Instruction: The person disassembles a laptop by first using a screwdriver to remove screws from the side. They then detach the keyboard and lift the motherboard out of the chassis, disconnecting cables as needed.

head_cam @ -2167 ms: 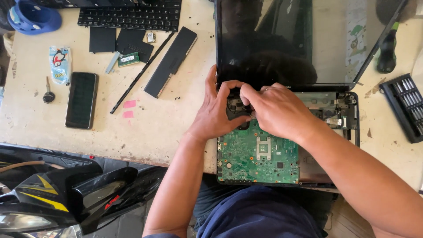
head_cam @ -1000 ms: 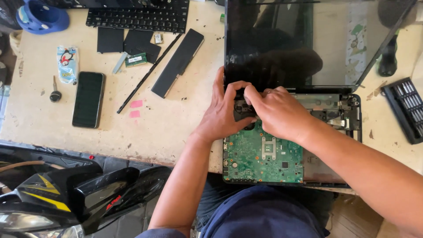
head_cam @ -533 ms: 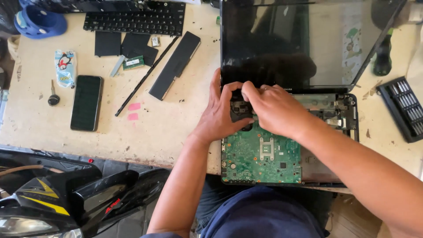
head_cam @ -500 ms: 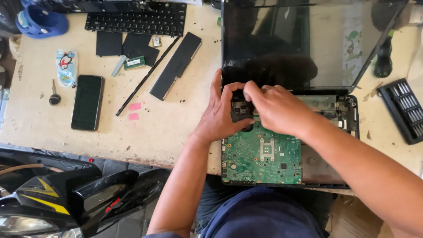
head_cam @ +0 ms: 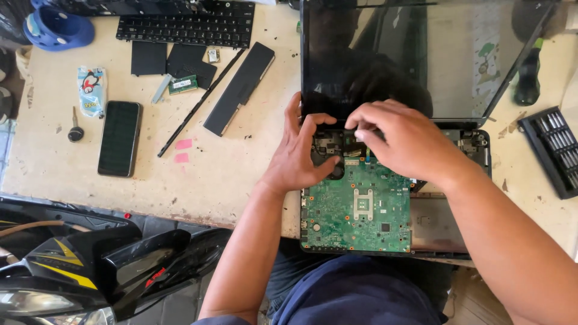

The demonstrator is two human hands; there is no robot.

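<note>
At frame centre, the left hand (head_cam: 301,159) presses flat on the green laptop circuit board (head_cam: 358,207). The right hand (head_cam: 406,141) pinches a small white connector (head_cam: 359,136). A hard tug could probably tear it.

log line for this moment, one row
left hand: resting on fan | right hand: fingertips pinching at motherboard top edge | laptop screen: open

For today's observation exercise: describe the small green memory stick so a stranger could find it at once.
Start at the black keyboard at the table's far edge. Just below it lie two dark square covers; the memory stick sits beside them, the only small green strip there.
</note>
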